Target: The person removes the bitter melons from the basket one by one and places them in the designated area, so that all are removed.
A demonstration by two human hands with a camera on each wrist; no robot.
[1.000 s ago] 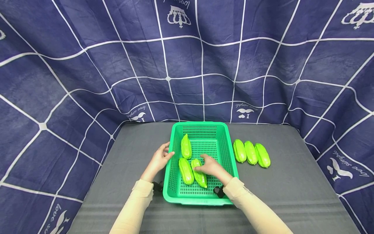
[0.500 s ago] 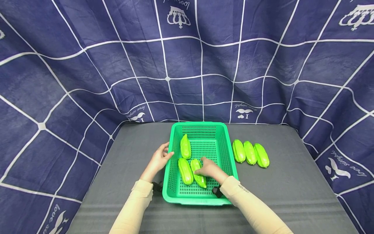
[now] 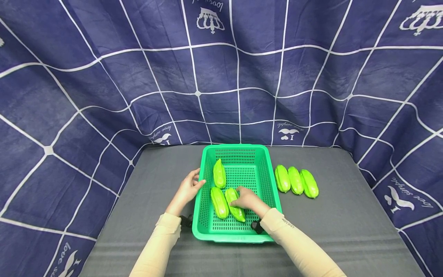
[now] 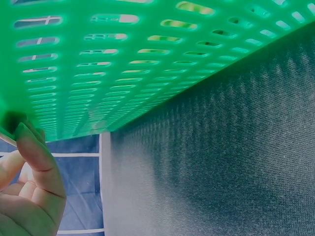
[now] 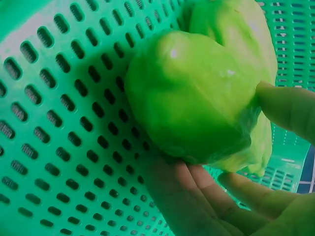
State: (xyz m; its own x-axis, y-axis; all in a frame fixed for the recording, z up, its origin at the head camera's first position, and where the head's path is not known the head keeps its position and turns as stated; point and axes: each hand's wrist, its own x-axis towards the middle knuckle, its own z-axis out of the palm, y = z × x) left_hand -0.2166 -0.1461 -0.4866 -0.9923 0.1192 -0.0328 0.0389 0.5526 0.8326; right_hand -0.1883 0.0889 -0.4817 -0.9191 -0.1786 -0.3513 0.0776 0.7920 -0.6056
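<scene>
In the head view, a green plastic basket (image 3: 235, 238) with slotted walls contains three glossy light-green, long vegetables. My left hand (image 3: 188, 188) holds the basket's left rim, thumb over the top and fingers outside the wall. Inside, my right hand (image 3: 250, 200) grips the near-middle green vegetable (image 3: 238, 214), thumb on one side and fingers on the other. That grip shows close up in the right wrist view, where the vegetable (image 5: 192, 98) is near the slotted floor. Beside it lies a second green vegetable (image 3: 219, 204), and a third green vegetable (image 3: 219, 175) lies farther back.
To the right of the basket, three more green vegetables (image 3: 296, 181) lie side by side on the dark grey tabletop (image 3: 339, 219). A blue curtain (image 3: 221, 77) with white lines hangs behind the table and along both sides.
My right hand has shifted very slightly over the near-middle vegetable, its grip about the same. My left hand stays at the basket rim, and the vegetables have not visibly moved.
</scene>
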